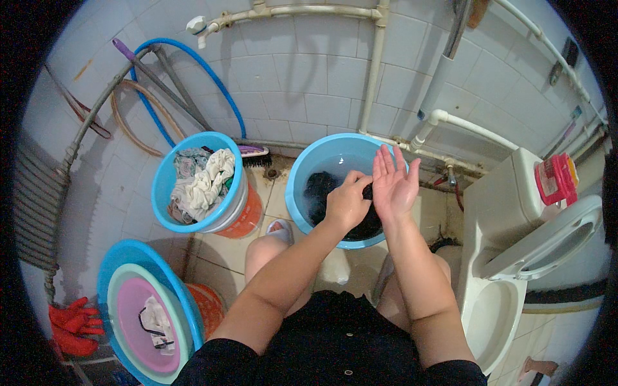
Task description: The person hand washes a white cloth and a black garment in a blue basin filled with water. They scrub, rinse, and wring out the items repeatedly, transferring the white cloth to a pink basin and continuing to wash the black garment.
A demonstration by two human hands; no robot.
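A light-blue basin (294,204) of water stands on the floor in front of me, with black cloth (367,225) soaking in it. Over the basin my left hand (348,203) is closed, its fingers bent around a dark part that looks like the black cloth; its fingertips come close to my right hand. My right hand (394,188) is open, palm up, fingers stretched out over the basin's right side. Where the hands cover the cloth, its shape is hidden.
At left, a blue-rimmed bucket (239,209) holds crumpled clothes (212,177). Nearer are stacked basins (132,257) with white cloth (154,321) and red gloves (76,325). A toilet (496,315) stands at right. A brush (254,152), hose (215,74) and pipes (376,71) line the wall.
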